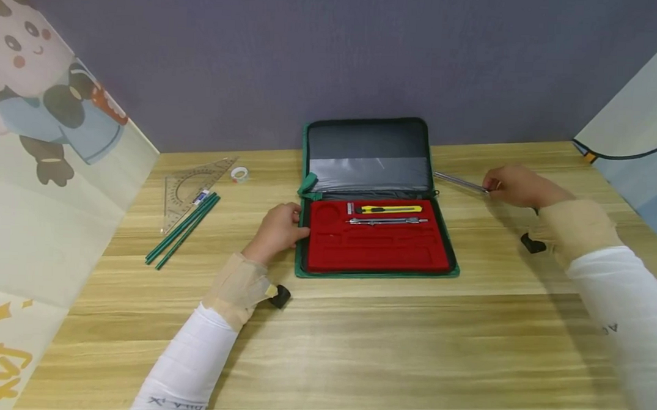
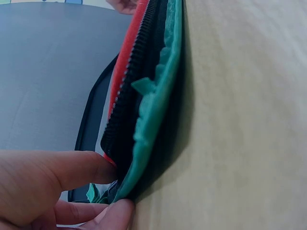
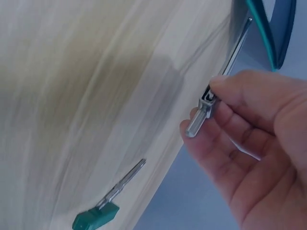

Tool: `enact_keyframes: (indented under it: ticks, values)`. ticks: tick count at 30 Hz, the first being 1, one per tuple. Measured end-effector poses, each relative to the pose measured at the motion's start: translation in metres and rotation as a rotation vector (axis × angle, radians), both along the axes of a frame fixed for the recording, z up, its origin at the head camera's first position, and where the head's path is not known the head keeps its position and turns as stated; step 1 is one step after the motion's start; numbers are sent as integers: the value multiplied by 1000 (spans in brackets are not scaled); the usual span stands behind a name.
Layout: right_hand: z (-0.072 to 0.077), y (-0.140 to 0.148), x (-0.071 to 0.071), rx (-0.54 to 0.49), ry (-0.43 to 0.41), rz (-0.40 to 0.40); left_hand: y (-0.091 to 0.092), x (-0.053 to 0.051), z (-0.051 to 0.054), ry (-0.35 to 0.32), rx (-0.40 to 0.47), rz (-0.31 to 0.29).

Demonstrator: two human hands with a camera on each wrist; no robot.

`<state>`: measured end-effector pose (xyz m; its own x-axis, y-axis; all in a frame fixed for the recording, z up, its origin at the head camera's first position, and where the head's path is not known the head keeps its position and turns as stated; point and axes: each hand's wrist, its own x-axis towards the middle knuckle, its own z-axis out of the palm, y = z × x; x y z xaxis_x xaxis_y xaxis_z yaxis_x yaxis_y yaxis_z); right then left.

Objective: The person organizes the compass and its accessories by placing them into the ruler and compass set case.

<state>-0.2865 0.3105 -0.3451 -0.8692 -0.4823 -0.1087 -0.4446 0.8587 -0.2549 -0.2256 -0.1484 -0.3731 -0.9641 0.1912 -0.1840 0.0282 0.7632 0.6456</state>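
An unzipped green case [image 1: 377, 275] lies spread out, its red tray [image 1: 381, 256] holding a yellow cutter [image 1: 390, 209], a silver compass [image 1: 387, 221] and a small lead box [image 1: 350, 208]. My left hand [image 1: 275, 230] grips the case's left edge; in the left wrist view its thumb and fingers [image 2: 72, 187] pinch the green border [image 2: 153, 105]. To the right of the case, my right hand [image 1: 519, 186] holds a slim metal instrument [image 1: 458, 182] between thumb and fingers. The right wrist view shows this instrument [image 3: 232, 55] above the table, in the right hand [image 3: 259, 129].
At the left are a clear set square [image 1: 176, 207], several green pencils [image 1: 181, 232] and a white tape ring [image 1: 239, 175]. A metal tool with a green end [image 3: 96, 216] lies on the table in the right wrist view. A dark panel [image 1: 368, 60] stands behind the table.
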Motion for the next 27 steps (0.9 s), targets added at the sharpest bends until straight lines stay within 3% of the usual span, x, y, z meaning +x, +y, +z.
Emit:
enact_keyframes:
  ticks: [27]
  values:
    - [5,-9,25,-41,-13,-56,1,-1,0,-6,-3,5]
